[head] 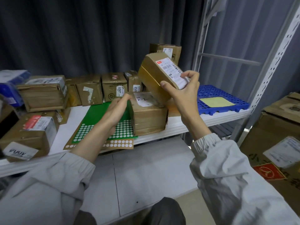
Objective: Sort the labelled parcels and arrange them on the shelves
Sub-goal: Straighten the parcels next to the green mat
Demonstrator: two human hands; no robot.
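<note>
My right hand (183,91) grips a brown cardboard parcel (155,75) with a white shipping label, held tilted above the white shelf (76,114). My left hand (117,108) hovers over a green sticker sheet (100,117) with white round dots, fingers drawn together beside a taped parcel (147,117) that bears a handwritten label. Whether the left fingers pinch a sticker is unclear. Several labelled parcels (113,88) stand in a row at the back of the shelf.
A blue perforated tray (227,109) holding a yellow sheet lies at the shelf's right end. Grey metal shelf uprights (274,65) rise on the right. Large cardboard boxes (279,130) stand at far right. More parcels (30,132) crowd the left side.
</note>
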